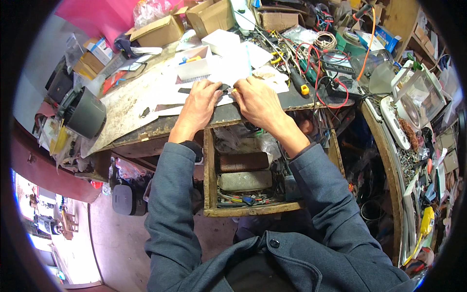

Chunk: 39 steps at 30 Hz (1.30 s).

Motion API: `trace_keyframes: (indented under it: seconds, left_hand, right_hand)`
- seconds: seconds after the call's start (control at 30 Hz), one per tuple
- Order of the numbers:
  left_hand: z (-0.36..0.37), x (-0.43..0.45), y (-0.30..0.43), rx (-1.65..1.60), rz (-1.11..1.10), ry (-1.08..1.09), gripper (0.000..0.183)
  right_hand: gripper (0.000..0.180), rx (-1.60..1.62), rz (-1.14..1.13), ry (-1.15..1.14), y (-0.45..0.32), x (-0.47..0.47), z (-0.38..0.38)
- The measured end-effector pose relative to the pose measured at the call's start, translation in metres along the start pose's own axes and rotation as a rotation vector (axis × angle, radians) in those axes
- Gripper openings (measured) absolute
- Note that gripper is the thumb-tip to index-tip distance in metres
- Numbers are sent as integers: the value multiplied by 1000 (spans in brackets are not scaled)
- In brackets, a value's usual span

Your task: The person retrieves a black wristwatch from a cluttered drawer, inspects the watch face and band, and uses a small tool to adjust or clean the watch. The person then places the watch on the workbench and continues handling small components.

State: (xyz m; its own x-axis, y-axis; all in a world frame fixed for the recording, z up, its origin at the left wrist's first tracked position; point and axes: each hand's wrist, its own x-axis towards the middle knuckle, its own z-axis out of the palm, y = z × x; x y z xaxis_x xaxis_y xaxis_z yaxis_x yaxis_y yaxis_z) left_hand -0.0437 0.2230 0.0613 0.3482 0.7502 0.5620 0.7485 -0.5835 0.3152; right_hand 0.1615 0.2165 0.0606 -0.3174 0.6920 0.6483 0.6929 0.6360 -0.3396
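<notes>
Both hands meet over the front edge of a cluttered workbench [138,127]. My left hand [199,104] grips a dark, flat strap-like piece [185,90], whose ends stick out on either side of the fingers. Close beside it, my right hand [257,102] pinches a small tool with a yellow part [234,90]; its tip meets the dark piece, and the fingers hide most of it. White paper [168,84] lies under and behind the hands. Just beyond stands an open white box [193,69] with blue and orange items in it.
Below the hands an open wooden drawer [251,211] holds a brown case [243,161] and a grey case [246,180]. To the right lie a black-and-yellow screwdriver [297,80], a multimeter [346,84] and red leads [318,73]. A dark grey container [85,113] stands at left.
</notes>
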Motion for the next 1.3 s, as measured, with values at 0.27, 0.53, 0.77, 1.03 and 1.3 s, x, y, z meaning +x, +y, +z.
trace_keyframes:
  seconds: [0.27, 0.53, 0.77, 1.03, 1.3]
  left_hand:
    - [-1, 0, 3, 5, -10, -18, 33]
    - [-2, 0, 5, -37, -7, -26, 33]
    - [0, 0, 2, -38, 7, -21, 32]
    - [-2, 2, 2, -42, 12, -25, 28]
    - [-1, 0, 2, -51, -1, -23, 28]
  right_hand:
    - [18, -89, -92, -53, 0, 0, 0]
    - [17, -176, -193, -133, 1, 7, -1]
    - [13, -204, -173, -202, 1, 9, -3]
    - [10, -214, -222, -184, 2, 13, -4]
    - [18, -175, -169, -227, 6, 11, 1]
